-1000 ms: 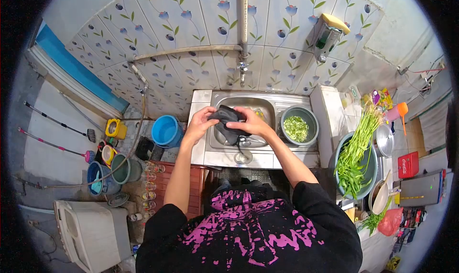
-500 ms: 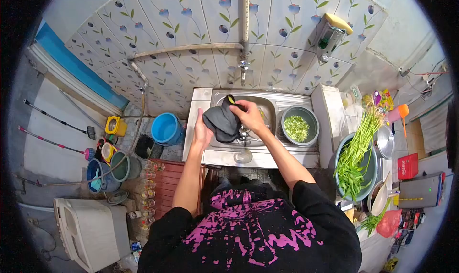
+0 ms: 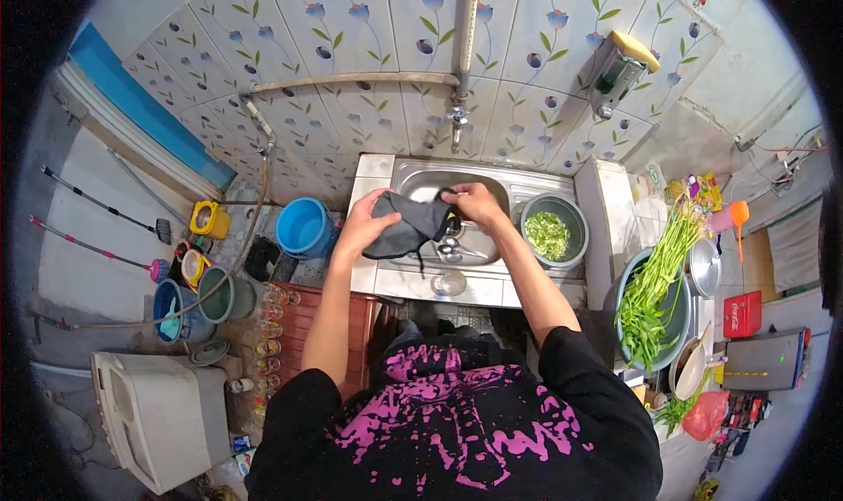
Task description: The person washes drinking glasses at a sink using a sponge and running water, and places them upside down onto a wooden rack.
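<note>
A dark grey cloth item [image 3: 404, 227] with a black edge is stretched between my two hands above the metal sink [image 3: 518, 185]. My left hand [image 3: 367, 224] grips its left side, thumb on top. At its upper right corner, my right hand [image 3: 474, 204] pinches the black edge. Spoons and other metal utensils [image 3: 450, 252] show in the basin below the cloth. A clear glass [image 3: 449, 283] stands on the tiled front ledge of the sink. Right of the basin sits a grey bowl [image 3: 572, 229] of chopped greens [image 3: 546, 235].
A faucet [image 3: 457, 128] juts from the tiled wall behind the sink. To the left is a blue bucket [image 3: 305, 227]. A tub [image 3: 674, 330] with long leafy greens [image 3: 654, 290] stands at the right. A soap dispenser [image 3: 617, 75] hangs on the wall.
The cloth has gone from hanging bunched to stretched sideways. My left hand has moved up onto its left part, with the thumb over it. My right hand has shifted slightly right.
</note>
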Demonstrator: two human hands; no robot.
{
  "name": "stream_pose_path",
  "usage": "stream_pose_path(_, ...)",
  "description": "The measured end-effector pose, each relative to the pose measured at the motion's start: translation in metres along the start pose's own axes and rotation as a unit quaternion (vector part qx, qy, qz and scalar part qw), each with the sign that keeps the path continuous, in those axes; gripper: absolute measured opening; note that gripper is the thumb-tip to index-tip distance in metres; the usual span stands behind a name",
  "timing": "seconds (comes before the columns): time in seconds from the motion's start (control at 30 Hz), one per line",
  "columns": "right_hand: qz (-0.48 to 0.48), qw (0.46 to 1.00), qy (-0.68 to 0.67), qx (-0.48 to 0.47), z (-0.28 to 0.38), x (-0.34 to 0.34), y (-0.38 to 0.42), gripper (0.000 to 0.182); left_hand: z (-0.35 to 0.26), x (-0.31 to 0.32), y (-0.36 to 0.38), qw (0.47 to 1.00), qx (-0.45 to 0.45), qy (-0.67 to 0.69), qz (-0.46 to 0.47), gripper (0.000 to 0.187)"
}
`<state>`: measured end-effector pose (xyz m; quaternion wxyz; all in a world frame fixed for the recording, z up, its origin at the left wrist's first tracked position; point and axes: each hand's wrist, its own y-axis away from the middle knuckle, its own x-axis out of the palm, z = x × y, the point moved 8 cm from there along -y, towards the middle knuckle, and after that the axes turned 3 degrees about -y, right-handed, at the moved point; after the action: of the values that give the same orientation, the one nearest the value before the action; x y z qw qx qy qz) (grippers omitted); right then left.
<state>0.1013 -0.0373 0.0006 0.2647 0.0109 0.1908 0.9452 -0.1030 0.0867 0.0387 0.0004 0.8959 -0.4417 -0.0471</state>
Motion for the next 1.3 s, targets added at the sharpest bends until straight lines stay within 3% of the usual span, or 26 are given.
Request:
stream_pose_path(0.07,0.006,1.000,0.016,0.025,-0.013,0.005,-0.001,0.024,-0.006,0.000,0.002,0.978,0.064,-0.200,0.012,0.052)
stream_pose_path(0.23,0.051,0.996,-0.060,0.044,-0.030,0.031,-0.011,0.030,-0.002,0.009,0.019,0.920,0.087,-0.378,0.056,0.056)
stream_pose_path(0.37,0.034,0.988,-0.129,0.075,-0.028,0.049,-0.010,0.028,0.002,0.009,0.026,0.929,0.108,-0.345,0.080,0.052)
stream_pose_path(0.5,0.072,0.974,-0.201,0.071,-0.010,0.065,-0.006,0.040,0.033,-0.007,0.014,0.969,0.033,-0.237,0.055,0.041)
stream_pose_path(0.6,0.114,0.945,-0.269,0.145,-0.012,0.071,0.000,0.054,0.063,-0.046,0.005,0.993,-0.080,-0.008,-0.090,0.034)
stream_pose_path(0.63,0.113,0.946,-0.269,0.145,-0.012,0.074,0.000,0.054,0.068,-0.049,0.004,0.993,-0.080,-0.008,-0.090,0.034)
stream_pose_path(0.73,0.163,0.937,-0.248,0.185,-0.035,0.094,0.004,0.061,0.097,-0.054,0.010,0.949,-0.229,0.179,-0.121,0.035)
stream_pose_path(0.77,0.162,0.937,-0.249,0.186,-0.043,0.099,0.003,0.061,0.099,-0.054,0.011,0.949,-0.230,0.180,-0.120,0.035)
stream_pose_path(0.9,0.193,0.944,-0.201,0.179,-0.060,0.130,0.005,0.057,0.100,-0.056,0.020,0.951,-0.201,0.200,-0.120,0.036)
stream_pose_path(1.0,0.037,0.971,-0.230,0.048,-0.050,0.118,-0.006,0.052,0.079,-0.083,0.020,0.983,-0.072,-0.089,-0.144,0.036)
stream_pose_path(1.13,-0.002,0.971,-0.232,-0.051,-0.033,0.111,-0.021,0.050,0.078,-0.118,0.008,0.954,-0.083,-0.244,-0.155,0.039)
stream_pose_path(1.17,-0.002,0.972,-0.231,-0.050,-0.029,0.111,-0.024,0.050,0.080,-0.125,0.002,0.954,-0.084,-0.244,-0.155,0.039)
stream_pose_path(1.27,0.022,0.995,-0.091,-0.044,-0.013,0.112,-0.031,0.052,0.054,-0.144,-0.008,0.939,0.072,-0.241,-0.234,0.037)
stream_pose_path(1.3,0.021,0.995,-0.090,-0.043,-0.008,0.110,-0.033,0.052,0.054,-0.147,-0.010,0.939,0.071,-0.240,-0.234,0.037)
